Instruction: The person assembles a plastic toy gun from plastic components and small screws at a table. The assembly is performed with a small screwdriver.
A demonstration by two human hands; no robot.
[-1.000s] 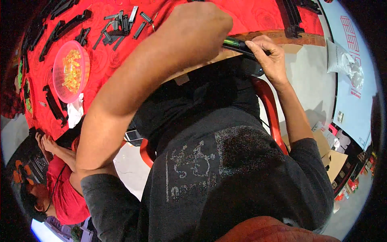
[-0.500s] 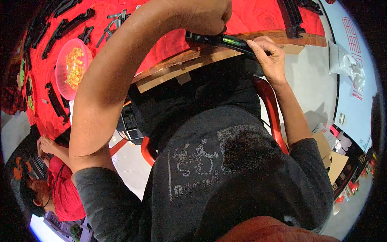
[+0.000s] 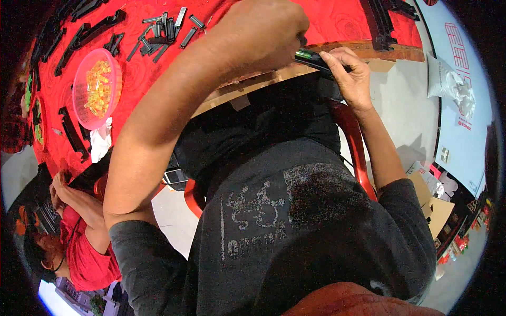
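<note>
The right hand [image 3: 350, 71] has its grip clamped on a black part [image 3: 315, 59] by the desk [image 3: 337, 23], the left hand [image 3: 274, 34] hides its own grip, unreadable, and its forearm [image 3: 174, 100] blocks desk near black bits [image 3: 169, 29] and a basket [image 3: 84, 117].

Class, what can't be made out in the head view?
Head view, all:
Black part: left end hidden by the left hand, right end partly by the right hand.
Left hand's grip: hidden behind its own back.
Yellow pieces in the pink basket: too small and overlapping to count.
Black pieces, upper right: far ends cut off by the top edge.
</note>
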